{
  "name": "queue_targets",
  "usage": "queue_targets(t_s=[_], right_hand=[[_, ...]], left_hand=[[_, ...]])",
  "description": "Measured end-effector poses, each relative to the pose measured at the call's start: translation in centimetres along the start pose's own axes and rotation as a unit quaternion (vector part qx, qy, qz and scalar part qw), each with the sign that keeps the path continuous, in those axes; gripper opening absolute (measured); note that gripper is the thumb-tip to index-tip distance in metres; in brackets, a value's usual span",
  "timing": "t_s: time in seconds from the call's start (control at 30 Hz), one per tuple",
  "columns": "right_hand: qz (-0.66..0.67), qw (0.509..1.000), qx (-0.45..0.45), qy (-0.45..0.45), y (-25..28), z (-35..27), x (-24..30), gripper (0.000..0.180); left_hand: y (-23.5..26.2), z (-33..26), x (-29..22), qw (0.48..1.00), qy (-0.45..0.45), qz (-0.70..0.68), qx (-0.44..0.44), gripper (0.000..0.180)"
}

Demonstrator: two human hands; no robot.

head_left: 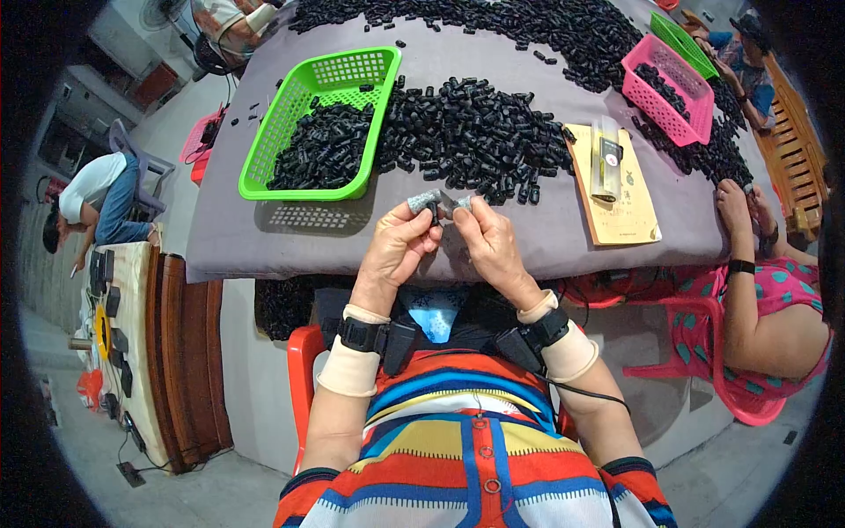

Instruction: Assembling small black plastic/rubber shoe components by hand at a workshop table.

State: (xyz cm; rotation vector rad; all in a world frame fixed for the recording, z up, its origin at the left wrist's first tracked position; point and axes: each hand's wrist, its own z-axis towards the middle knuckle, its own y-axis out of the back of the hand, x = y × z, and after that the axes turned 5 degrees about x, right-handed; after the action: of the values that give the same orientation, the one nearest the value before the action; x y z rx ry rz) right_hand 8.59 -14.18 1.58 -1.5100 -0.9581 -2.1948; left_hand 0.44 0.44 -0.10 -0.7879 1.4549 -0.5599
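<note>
My left hand is closed in a pinch on a small black cylindrical part just over the table's near edge. Close beside it, my right hand pinches a small thin object against the part; its kind is too small to make out. Grey wrapping covers a fingertip of the left hand, and similar pale wrapping shows on the right. Beyond both hands lies a heap of the same black parts. At its left stands a green plastic basket, partly filled with them.
A yellow pad with a clear-and-yellow case lies right of the heap. Farther right are a pink basket and another green basket. Co-workers sit around the grey-covered table; one person's hands work at its right edge.
</note>
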Motion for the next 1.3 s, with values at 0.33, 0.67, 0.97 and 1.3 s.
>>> queue_targets(t_s=[0.33, 0.67, 0.97, 1.3], right_hand=[[-0.065, 0.993, 0.0, 0.096, -0.3, -0.3, 0.7, 0.025], [-0.103, 0.988, -0.006, 0.118, -0.5, -0.3, 0.8, 0.023], [-0.12, 0.984, -0.009, 0.13, -0.6, -0.3, 0.7, 0.021], [-0.125, 0.983, -0.015, 0.13, -0.9, -0.2, 0.5, 0.02]], left_hand=[[0.8, 0.0, 0.2, 1.0, -0.007, -0.015, 0.014, 0.028], [-0.1, 0.0, 0.0, 0.999, 0.001, 0.021, -0.032, 0.024], [-0.1, 0.0, 0.2, 0.999, -0.005, 0.03, -0.045, 0.023], [-0.1, 0.1, 0.1, 0.999, -0.006, 0.018, -0.045, 0.021]])
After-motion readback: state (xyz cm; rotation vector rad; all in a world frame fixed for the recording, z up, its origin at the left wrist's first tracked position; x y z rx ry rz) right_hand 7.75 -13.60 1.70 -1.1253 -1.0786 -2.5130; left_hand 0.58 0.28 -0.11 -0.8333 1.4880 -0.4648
